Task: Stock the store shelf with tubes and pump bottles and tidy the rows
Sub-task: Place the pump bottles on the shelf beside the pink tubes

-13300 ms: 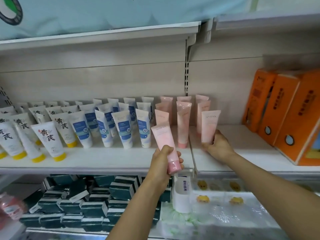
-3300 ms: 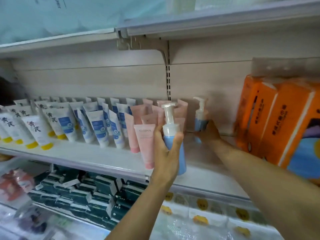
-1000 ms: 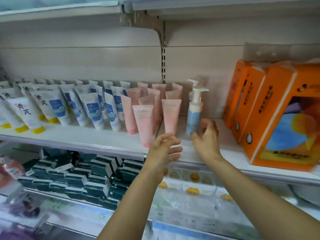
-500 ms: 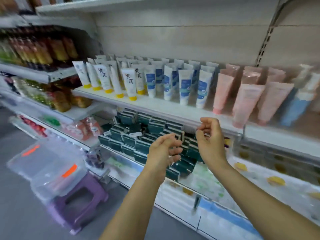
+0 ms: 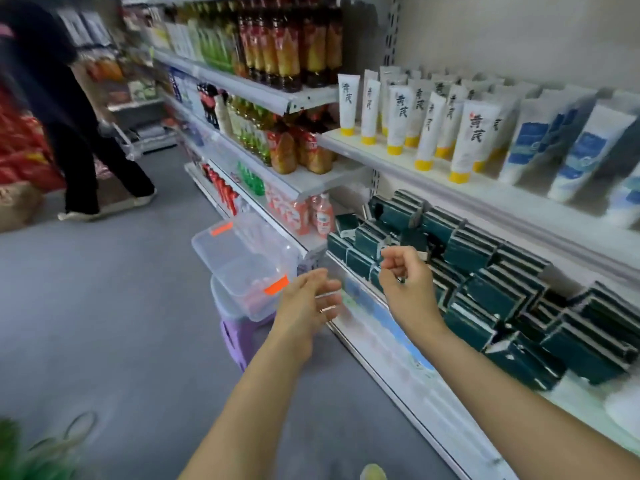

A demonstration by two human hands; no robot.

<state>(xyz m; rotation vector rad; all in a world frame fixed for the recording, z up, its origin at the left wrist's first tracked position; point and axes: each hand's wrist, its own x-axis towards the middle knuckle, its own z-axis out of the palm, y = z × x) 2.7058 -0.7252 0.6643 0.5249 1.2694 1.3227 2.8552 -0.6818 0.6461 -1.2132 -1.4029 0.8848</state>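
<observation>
Both my hands hover empty in front of the shelving. My left hand [image 5: 308, 303] is relaxed, just right of a clear plastic bin [image 5: 242, 261] with orange clips that sits on a purple stool [image 5: 239, 336]. My right hand [image 5: 403, 275] has loosely curled fingers and holds nothing, in front of the dark green boxes [image 5: 485, 282]. White tubes with yellow caps [image 5: 426, 126] and white-and-blue tubes [image 5: 568, 147] stand in rows on the store shelf [image 5: 398, 161] at the upper right. The pink tubes and pump bottles are out of view.
Bottled drinks and sauces [image 5: 284, 43] fill the shelves further left. A person in dark clothes [image 5: 69, 109] walks in the aisle at the far left. Grey floor [image 5: 104, 306] stretches along the aisle. Something green [image 5: 20, 452] shows at the bottom left corner.
My view has swung left away from the pink tubes and pump bottles, toward the clear bin on the stool. Both hands came off the shelf and dropped lower, empty.
</observation>
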